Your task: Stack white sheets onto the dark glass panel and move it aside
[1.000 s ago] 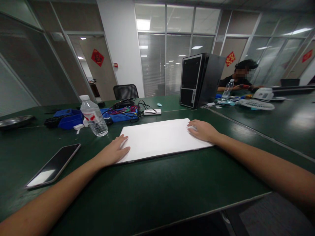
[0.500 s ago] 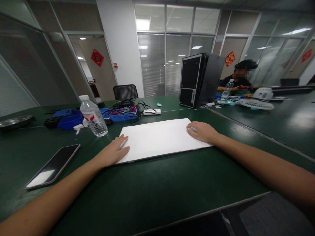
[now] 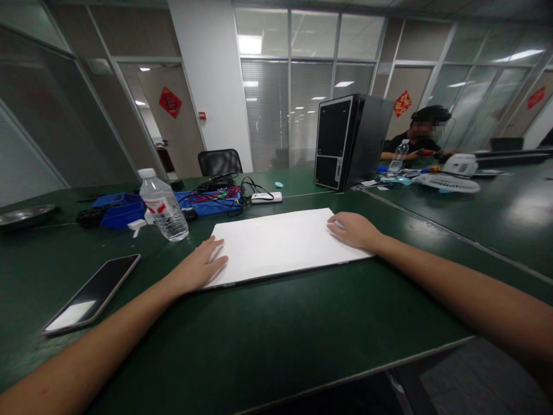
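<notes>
While lying flat on the green table, white sheet spread straight ahead, long edge toward the viewer, held down at both ends. Left hand pressed palm-down on the sheet's near left corner, fingers stretched out and flat, gripping nothing. Right hand laid on the far right part of the sheet, fingers loosely curved over the paper, likewise unclenched and clasping nothing, only resting on it. Both forearms bare, reaching in from the lower corners.

Left of the sheet and well apart from it, dark phone lying face up on the tabletop, screen catching the ceiling light. Farther back on the left, clear water bottle standing upright with its white cap on, near the sheet's far left corner but not touching. Behind the bottle, blue tray and a tangle of cables, with a small white device just beside them. Beyond the sheet's far right edge, black computer case upright on the table. Farther right, another person seated at the adjoining table, with a second bottle and a white keyboard nearby. Empty office chair at the far side.
</notes>
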Available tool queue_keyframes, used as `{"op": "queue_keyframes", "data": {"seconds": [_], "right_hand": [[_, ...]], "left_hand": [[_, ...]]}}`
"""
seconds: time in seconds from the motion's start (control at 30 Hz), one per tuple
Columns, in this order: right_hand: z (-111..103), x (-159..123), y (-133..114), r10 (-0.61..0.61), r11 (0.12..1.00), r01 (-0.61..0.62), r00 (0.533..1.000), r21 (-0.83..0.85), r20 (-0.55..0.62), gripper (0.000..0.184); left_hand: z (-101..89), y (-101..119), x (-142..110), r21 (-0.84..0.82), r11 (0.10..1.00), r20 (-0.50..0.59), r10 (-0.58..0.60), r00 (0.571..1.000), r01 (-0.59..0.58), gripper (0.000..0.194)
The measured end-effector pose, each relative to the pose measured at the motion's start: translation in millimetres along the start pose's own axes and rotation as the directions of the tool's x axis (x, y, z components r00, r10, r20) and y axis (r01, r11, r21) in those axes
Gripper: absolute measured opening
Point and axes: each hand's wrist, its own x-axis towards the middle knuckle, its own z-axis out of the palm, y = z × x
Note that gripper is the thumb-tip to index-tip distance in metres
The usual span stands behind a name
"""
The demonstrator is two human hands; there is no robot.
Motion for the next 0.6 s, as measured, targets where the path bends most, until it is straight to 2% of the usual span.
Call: {"op": "queue_keyframes", "data": {"seconds": [0.13,0.2,0.37,0.6], "right_hand": [[-3,5,17,0.226,0.971,-0.221,0.973,0.088,-0.052,0.048],[-3,6,27,0.290,0.953,-0.284,0.956,0.105,-0.047,0.049],[2,9,41,0.349,0.924,-0.339,0.936,0.176,-0.031,0.050],[16,14,35,0.349,0.853,-0.320,0.937,0.413,0.005,0.044]], "left_hand": [[-3.8,1,1,-0.003,0.998,-0.018,-0.070,0.997,0.070,0.084],[-4.9,2,2,-0.001,0.992,-0.011,-0.123,0.992,0.123,0.081],[-4.5,0,5,-0.032,0.980,-0.029,-0.198,0.980,0.197,0.078],[2.8,-15,12,-0.164,0.955,-0.121,-0.267,0.956,0.246,0.071]]}}
